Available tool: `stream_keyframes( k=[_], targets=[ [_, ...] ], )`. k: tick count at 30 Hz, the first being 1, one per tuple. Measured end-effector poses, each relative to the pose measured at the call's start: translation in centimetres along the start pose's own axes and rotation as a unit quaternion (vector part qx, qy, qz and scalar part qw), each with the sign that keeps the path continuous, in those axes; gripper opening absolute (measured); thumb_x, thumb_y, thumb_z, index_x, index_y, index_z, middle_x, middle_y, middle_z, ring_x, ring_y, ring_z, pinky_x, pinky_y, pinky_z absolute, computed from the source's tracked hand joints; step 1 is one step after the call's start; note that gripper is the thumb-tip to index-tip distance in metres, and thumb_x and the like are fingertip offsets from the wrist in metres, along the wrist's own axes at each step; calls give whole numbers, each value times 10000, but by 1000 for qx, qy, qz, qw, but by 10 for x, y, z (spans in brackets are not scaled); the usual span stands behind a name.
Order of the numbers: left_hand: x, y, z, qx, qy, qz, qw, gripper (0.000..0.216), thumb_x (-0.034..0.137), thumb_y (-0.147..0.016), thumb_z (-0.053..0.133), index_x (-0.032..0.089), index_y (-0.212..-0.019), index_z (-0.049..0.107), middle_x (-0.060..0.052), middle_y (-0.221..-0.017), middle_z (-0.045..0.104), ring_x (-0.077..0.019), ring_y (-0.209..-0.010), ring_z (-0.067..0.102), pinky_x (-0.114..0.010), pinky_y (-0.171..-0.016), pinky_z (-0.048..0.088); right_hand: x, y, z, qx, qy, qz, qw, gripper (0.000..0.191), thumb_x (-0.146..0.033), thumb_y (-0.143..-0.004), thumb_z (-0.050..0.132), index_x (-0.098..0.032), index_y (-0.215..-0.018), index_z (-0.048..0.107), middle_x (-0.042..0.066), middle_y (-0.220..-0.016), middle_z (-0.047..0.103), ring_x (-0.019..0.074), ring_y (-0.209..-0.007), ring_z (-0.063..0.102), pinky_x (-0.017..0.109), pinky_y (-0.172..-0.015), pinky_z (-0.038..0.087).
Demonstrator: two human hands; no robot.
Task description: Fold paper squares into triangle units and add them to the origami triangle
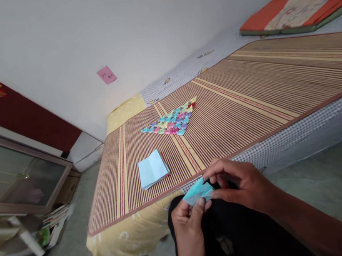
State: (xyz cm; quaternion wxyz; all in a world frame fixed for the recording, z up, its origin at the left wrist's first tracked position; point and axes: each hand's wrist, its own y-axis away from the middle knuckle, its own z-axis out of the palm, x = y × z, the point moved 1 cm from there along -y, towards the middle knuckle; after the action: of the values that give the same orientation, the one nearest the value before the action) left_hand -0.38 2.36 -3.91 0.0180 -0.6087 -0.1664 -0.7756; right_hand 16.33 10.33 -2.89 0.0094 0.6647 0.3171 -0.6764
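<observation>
A light blue sheet of folded paper (197,192) is held above my lap, close to the bed's front edge. My left hand (190,215) pinches it from below, with the thumb lying on top. At its right side, my right hand (236,180) has thumb and forefinger at two edges of the paper. Beyond, a stack of light blue paper (153,169) lies on the striped mat. Farther back on the mat, many small folded paper pieces (172,121) in blue, pink, yellow and purple are set out in a triangle.
The striped mat (247,88) covers most of the bed. Folded orange bedding (297,8) sits at the far right. A pink note (107,75) is on the white wall. A glass-fronted cabinet (19,169) stands left, with clutter (35,246) on the floor below.
</observation>
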Motion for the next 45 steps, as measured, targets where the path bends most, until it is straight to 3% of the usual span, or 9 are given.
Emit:
stream_keyframes(
  k=[8,11,15,18,22,27,35,41,45],
  targets=[
    [-4,-4,-3,-13,6,11,1000,235,326,-833,775,151,-984,811,-77,-900,796,-213,-838,725,-347,-881,567,0,-2,5,-45,-5,-21,999,135,-120,-843,760,-214,-865,666,-14,-845,612,116,-702,542,229,-621,459],
    [-6,-5,-4,-2,26,3,1000,222,334,-819,788,152,-943,809,-78,-914,793,-210,-828,723,-339,-854,573,-1,0,7,-5,23,-44,999,148,-114,-862,734,-227,-931,668,-12,-857,619,117,-692,548,236,-632,476],
    [-2,-2,-1,13,22,6,1000,254,352,-802,802,154,-961,812,-84,-920,790,-237,-885,725,-362,-882,568,-6,3,8,20,85,-96,992,305,-128,-895,700,-281,-1155,653,18,-993,634,142,-762,586,267,-693,522],
    [1,-1,1,10,-17,15,1000,284,361,-814,793,158,-1012,812,-74,-879,784,-226,-845,712,-353,-875,556,-12,4,9,8,148,-146,978,314,-160,-926,671,-305,-1204,645,48,-1094,626,185,-920,627,312,-797,544],
    [-3,0,-4,0,-76,43,996,271,367,-861,750,165,-1032,807,-52,-857,769,-192,-815,661,-281,-785,522,-18,2,14,-42,241,-168,955,195,-152,-948,637,-259,-1109,661,76,-1181,622,233,-1079,602,400,-949,501],
    [-7,1,-9,4,-94,44,995,231,342,-878,738,167,-1012,807,-38,-837,757,-168,-784,635,-261,-755,501,-13,1,14,-57,247,-143,957,67,-158,-944,648,-219,-949,621,79,-1182,620,236,-1085,598,417,-967,470],
    [-2,-5,1,-6,132,-53,990,282,290,-756,845,160,-1003,806,-97,-972,784,-193,-851,716,-297,-780,583,0,2,6,-45,125,-53,990,69,-231,-901,710,-239,-941,656,81,-1346,574,257,-1200,590,404,-1004,475],
    [-3,-4,2,13,34,-15,999,216,313,-720,869,139,-834,810,-58,-807,775,-158,-724,660,-254,-713,525,2,0,17,15,51,53,997,97,-228,-906,688,-225,-820,643,22,-893,690,188,-831,659,304,-782,529],
    [-1,-6,1,-7,15,9,1000,210,323,-763,833,134,-848,799,-37,-779,756,-147,-696,627,-259,-722,488,1,0,22,8,24,37,999,65,-181,-894,666,-230,-852,677,18,-880,671,181,-819,649,291,-748,531]
  ],
)
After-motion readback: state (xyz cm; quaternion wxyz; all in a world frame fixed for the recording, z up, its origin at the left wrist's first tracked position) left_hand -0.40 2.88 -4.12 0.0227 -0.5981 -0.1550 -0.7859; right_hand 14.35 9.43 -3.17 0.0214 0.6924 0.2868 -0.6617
